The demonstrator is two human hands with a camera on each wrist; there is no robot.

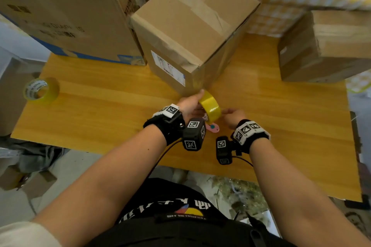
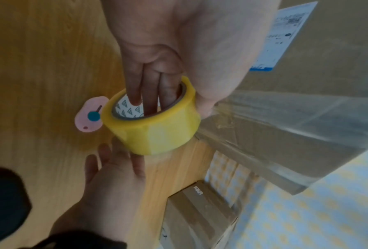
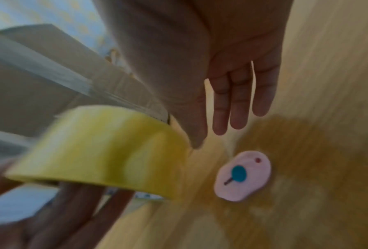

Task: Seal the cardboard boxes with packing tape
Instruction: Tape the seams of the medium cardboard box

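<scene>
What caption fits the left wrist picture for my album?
Left hand holds a yellow tape roll with fingers through its core, beside a taped cardboard box.

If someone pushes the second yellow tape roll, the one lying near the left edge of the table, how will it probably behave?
The yellow translucent tape roll seems to lie tilted rather than flat on the wooden table, so a push may rock it or start it rolling. It sits near the edge and might drop off. With its hollow core, it probably feels light and stiff.

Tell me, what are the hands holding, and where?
The left hand holds the yellow tape roll, fingers through its core, thumb outside. The right hand holds nothing.
</scene>
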